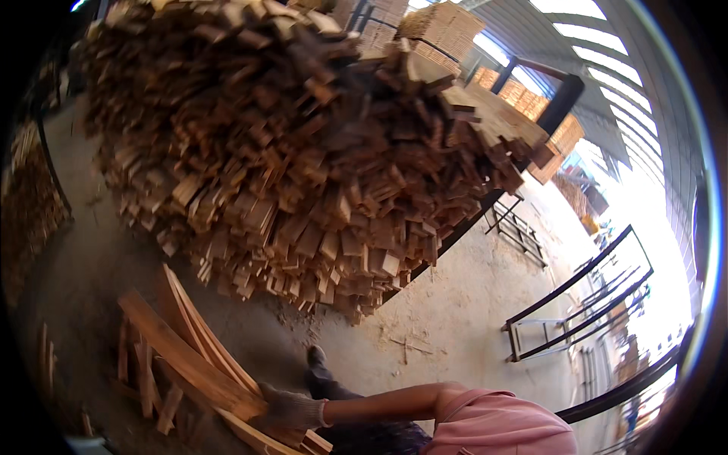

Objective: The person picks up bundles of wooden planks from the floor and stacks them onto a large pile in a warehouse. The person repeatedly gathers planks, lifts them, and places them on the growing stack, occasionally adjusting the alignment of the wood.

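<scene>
A grey knit work glove covers my right hand (290,412), at the lower left of centre. It is closed around the near ends of several long wooden boards (189,356), which slant away to the upper left. The boards are light brown with rough edges, and some bow apart at their far ends. My fingers are partly hidden by the wood. The pink sleeve and bare forearm of that arm come in from the lower right. My left hand does not show.
A huge stack of cut wooden slats (296,174) rises ahead on a dark metal frame. Short wood pieces (168,409) stand at lower left. Wood scraps (409,346) litter the concrete floor. An empty metal rack (580,303) stands at right, with stacked lumber (440,30) behind.
</scene>
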`<state>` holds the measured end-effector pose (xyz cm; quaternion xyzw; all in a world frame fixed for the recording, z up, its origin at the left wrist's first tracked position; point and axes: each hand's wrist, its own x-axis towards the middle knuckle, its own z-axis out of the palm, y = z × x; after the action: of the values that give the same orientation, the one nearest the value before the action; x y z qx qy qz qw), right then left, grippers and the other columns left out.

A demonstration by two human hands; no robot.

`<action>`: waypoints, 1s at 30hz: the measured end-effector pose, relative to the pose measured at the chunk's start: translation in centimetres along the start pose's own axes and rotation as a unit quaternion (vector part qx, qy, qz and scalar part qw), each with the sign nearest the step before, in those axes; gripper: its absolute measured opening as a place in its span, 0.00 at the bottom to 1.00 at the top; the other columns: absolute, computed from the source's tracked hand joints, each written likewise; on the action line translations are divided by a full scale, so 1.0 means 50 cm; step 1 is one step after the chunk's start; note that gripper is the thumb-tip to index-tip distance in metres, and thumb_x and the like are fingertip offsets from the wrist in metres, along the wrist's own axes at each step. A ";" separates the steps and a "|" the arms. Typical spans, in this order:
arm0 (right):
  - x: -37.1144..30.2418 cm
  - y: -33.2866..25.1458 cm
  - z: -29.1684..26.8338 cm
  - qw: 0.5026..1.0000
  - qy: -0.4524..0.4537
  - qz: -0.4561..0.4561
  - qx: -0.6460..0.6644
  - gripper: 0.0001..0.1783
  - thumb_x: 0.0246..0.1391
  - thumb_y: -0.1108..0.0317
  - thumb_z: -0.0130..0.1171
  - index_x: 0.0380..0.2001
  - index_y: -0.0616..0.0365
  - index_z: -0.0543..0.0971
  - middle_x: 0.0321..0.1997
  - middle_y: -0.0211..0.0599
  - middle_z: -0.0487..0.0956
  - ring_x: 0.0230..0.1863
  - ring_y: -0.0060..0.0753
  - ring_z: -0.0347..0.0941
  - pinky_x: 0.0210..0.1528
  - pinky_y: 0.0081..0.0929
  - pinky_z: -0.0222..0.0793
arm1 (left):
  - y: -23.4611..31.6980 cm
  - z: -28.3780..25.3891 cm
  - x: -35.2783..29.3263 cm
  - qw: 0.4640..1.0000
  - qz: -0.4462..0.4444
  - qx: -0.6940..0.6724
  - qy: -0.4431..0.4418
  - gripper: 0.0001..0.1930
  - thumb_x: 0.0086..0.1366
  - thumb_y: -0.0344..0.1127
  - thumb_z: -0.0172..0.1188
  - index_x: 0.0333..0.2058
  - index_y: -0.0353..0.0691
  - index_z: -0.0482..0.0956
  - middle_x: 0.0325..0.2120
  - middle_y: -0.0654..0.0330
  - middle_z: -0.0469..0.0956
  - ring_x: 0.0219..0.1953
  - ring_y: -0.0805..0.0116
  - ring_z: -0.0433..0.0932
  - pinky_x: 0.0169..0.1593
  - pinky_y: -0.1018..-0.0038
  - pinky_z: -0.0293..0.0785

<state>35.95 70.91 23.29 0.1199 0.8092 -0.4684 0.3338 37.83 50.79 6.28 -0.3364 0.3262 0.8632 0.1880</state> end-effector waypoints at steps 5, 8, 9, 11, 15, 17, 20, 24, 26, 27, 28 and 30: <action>-0.303 -0.225 -0.244 0.995 0.077 -0.060 -0.032 0.58 0.55 0.43 0.62 0.75 0.62 0.44 0.47 0.64 0.82 0.50 0.60 0.81 0.53 0.45 0.76 | 0.147 0.282 -0.098 0.989 0.093 0.076 -0.082 0.43 0.66 0.57 0.64 0.73 0.44 0.58 0.65 0.45 0.68 0.66 0.42 0.66 0.68 0.57 0.67; -0.410 -0.228 -0.380 0.979 0.148 -0.140 -0.002 0.59 0.56 0.48 0.63 0.76 0.63 0.40 0.44 0.65 0.82 0.47 0.60 0.83 0.51 0.44 0.78 | 0.174 0.513 -0.126 0.967 0.111 0.131 -0.190 0.44 0.65 0.58 0.63 0.72 0.43 0.58 0.64 0.44 0.68 0.65 0.42 0.67 0.67 0.57 0.68; -0.456 -0.215 -0.421 0.961 0.195 -0.193 0.034 0.60 0.55 0.53 0.66 0.75 0.65 0.38 0.43 0.66 0.82 0.44 0.60 0.83 0.49 0.44 0.80 | 0.169 0.601 -0.138 0.954 0.111 0.150 -0.235 0.44 0.65 0.58 0.63 0.72 0.42 0.58 0.63 0.44 0.68 0.64 0.43 0.68 0.67 0.57 0.68; -0.587 -0.268 -0.509 0.926 0.336 -0.169 -0.036 0.60 0.54 0.55 0.68 0.73 0.70 0.39 0.40 0.65 0.82 0.41 0.58 0.84 0.47 0.44 0.80 | 0.167 0.779 -0.171 0.919 0.124 0.194 -0.320 0.45 0.64 0.59 0.63 0.72 0.41 0.58 0.62 0.44 0.69 0.64 0.43 0.68 0.67 0.57 0.68; -0.698 -0.263 -0.724 0.822 0.487 -0.285 -0.072 0.43 0.56 0.56 0.68 0.58 0.80 0.59 0.34 0.54 0.81 0.34 0.44 0.83 0.33 0.31 0.83 | 0.130 1.158 -0.294 0.814 0.157 0.274 -0.488 0.47 0.62 0.60 0.63 0.71 0.39 0.58 0.61 0.42 0.70 0.62 0.44 0.70 0.66 0.57 0.69; -0.768 -0.260 -0.828 0.795 0.538 -0.264 -0.094 0.38 0.58 0.53 0.69 0.58 0.71 0.65 0.40 0.52 0.82 0.37 0.42 0.83 0.38 0.31 0.86 | 0.036 1.358 -0.311 0.756 0.136 0.300 -0.566 0.47 0.62 0.60 0.63 0.71 0.38 0.57 0.60 0.42 0.70 0.61 0.44 0.70 0.66 0.57 0.69; -0.827 -0.274 -1.000 0.692 0.556 -0.273 -0.371 0.28 0.54 0.62 0.70 0.54 0.62 0.72 0.43 0.45 0.83 0.35 0.37 0.84 0.40 0.28 0.87 | -0.009 1.590 -0.381 0.692 0.171 0.323 -0.623 0.49 0.61 0.61 0.63 0.71 0.36 0.57 0.58 0.41 0.71 0.60 0.45 0.71 0.65 0.57 0.70; -0.834 -0.297 -1.179 0.818 0.432 -0.221 -0.309 0.20 0.59 0.70 0.63 0.56 0.51 0.77 0.36 0.36 0.87 0.35 0.31 0.86 0.39 0.19 0.86 | -0.014 1.777 -0.449 0.632 0.254 0.386 -0.623 0.50 0.59 0.62 0.63 0.70 0.34 0.57 0.56 0.40 0.72 0.59 0.46 0.73 0.64 0.58 0.71; -0.740 -0.222 -1.310 0.730 0.472 -0.103 -0.484 0.19 0.65 0.65 0.57 0.58 0.56 0.74 0.44 0.39 0.84 0.38 0.31 0.84 0.41 0.21 0.83 | 0.003 1.822 -0.427 0.571 0.400 0.431 -0.573 0.51 0.58 0.63 0.63 0.70 0.33 0.57 0.55 0.39 0.72 0.58 0.46 0.73 0.64 0.58 0.71; -0.711 -0.171 -1.371 0.674 0.480 -0.022 -0.561 0.20 0.68 0.62 0.54 0.59 0.59 0.73 0.48 0.41 0.83 0.40 0.31 0.83 0.42 0.22 0.81 | 0.001 1.842 -0.392 0.480 0.548 0.403 -0.555 0.53 0.60 0.68 0.58 0.71 0.32 0.55 0.58 0.37 0.70 0.60 0.47 0.72 0.63 0.57 0.72; -0.648 -0.167 -1.372 0.771 0.510 0.053 -0.378 0.25 0.70 0.59 0.51 0.65 0.58 0.68 0.53 0.44 0.81 0.44 0.35 0.81 0.50 0.30 0.77 | 0.012 1.860 -0.347 0.375 0.725 0.374 -0.440 0.55 0.61 0.73 0.54 0.72 0.32 0.54 0.60 0.35 0.69 0.62 0.47 0.71 0.62 0.56 0.74; -0.574 -0.025 -1.527 0.736 0.528 0.004 -0.423 0.32 0.69 0.50 0.51 0.68 0.58 0.69 0.54 0.52 0.81 0.52 0.43 0.79 0.57 0.35 0.73 | 0.016 1.870 -0.312 0.308 0.708 0.445 -0.454 0.56 0.63 0.78 0.49 0.72 0.33 0.53 0.63 0.33 0.66 0.65 0.47 0.71 0.60 0.55 0.76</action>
<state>24.11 137.64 68.68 0.1978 0.9698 0.0624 -0.1286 5.55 113.06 70.03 0.6025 0.6373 0.4067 -0.2560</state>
